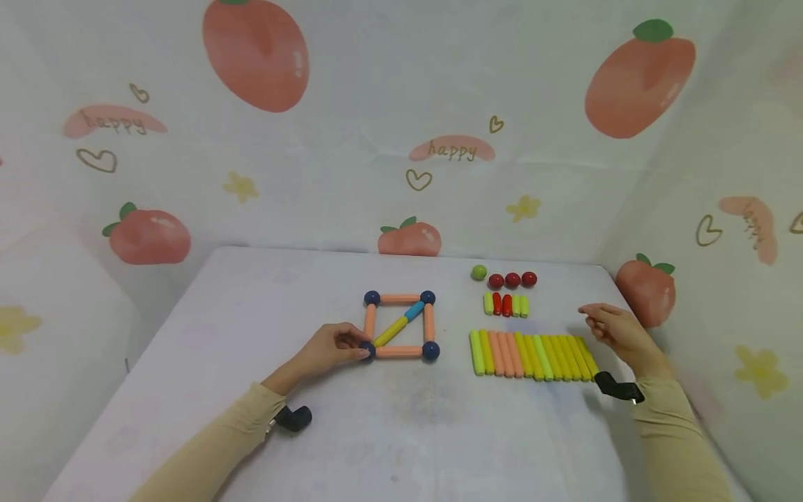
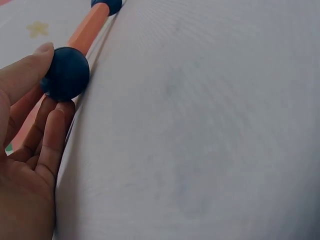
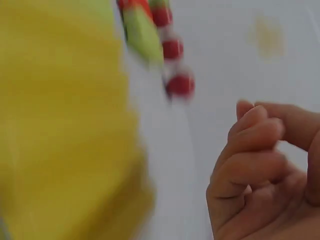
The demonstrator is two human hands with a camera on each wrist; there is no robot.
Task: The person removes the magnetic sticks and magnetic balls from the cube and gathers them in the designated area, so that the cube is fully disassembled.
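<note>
Head view: left hand (image 1: 329,346), fingers pinching navy ball (image 1: 371,351), seemingly steadying square frame (image 1: 429,323) at corner; right hand (image 1: 617,336) hovering near yellow sticks (image 1: 567,359), fingers curling loosely, holding nothing visible.

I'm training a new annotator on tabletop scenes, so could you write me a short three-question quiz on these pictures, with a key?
1. Count: how many red balls lie beyond the row of short rods?
2. True or false: the right hand holds nothing.
3. Fill in the blank: the left hand pinches a ______ at one corner of the square frame.

Key:
1. Three.
2. True.
3. Dark blue ball.
</note>
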